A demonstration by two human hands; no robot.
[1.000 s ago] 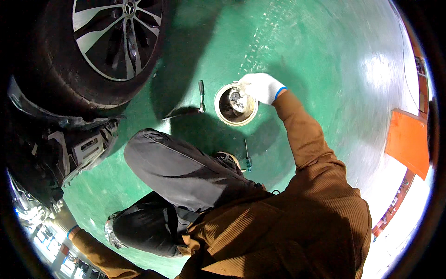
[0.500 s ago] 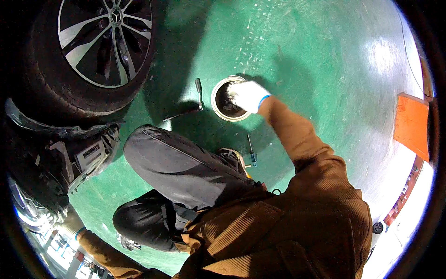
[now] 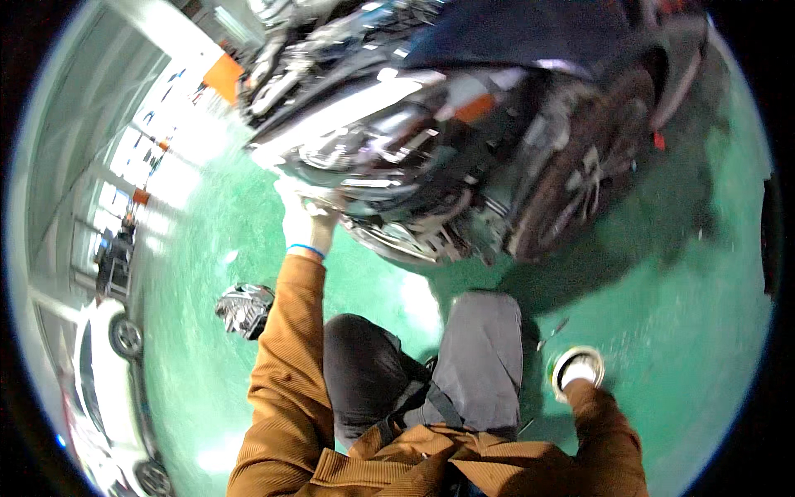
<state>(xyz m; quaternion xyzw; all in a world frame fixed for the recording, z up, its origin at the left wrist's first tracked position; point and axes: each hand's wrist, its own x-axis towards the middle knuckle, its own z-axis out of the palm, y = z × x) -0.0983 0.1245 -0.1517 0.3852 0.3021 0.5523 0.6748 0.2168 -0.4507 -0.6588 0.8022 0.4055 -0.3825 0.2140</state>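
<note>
My left hand (image 3: 306, 224), in a white glove with a blue cuff, grips the lower front corner of a car headlight (image 3: 373, 149); motion blur softens its fingers. The headlight sits at the front of a dark car (image 3: 513, 50), with bare parts showing below it. My right hand (image 3: 581, 369), also in a white glove, reaches down into a round, pale-rimmed tub (image 3: 558, 383) on the floor at my right. Its fingers are hidden inside, so what they hold does not show.
A front wheel (image 3: 580, 182) stands beyond my knees. A ratchet-like tool (image 3: 553, 333) lies by the tub. A crumpled grey-and-black object (image 3: 245, 310) lies left of my left arm. A white car (image 3: 103, 381) is parked at far left on the green floor (image 3: 199, 373).
My view has swung left and up from the tub to the car's front, bringing the headlight and my left hand into full view. My right hand remains at the tub.
</note>
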